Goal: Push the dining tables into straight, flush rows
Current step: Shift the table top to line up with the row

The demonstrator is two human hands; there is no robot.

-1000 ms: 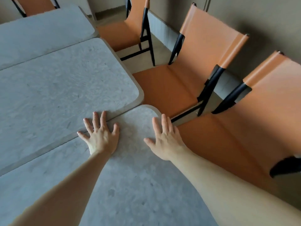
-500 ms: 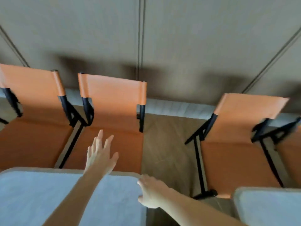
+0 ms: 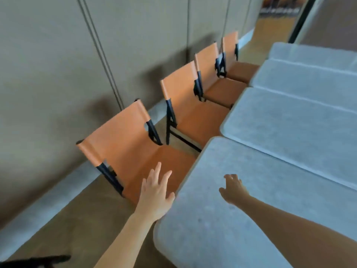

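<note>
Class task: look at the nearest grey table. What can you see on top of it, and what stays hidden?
Only the right hand, fingers spread, is over the nearest table; contact is unclear. The forearm covers part of the top.

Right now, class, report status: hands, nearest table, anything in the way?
Left hand open, at the nearest table edge. Right hand open over the top. Orange chair close beside that edge.

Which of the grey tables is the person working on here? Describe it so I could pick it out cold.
A row of grey stone-look tables runs along the right, facing orange chairs lined against the beige wall. The one meant is the nearest table, lowest in the view. Unlike its neighbours, it has the right hand over its top and the left hand beside its chair-side edge.
</note>
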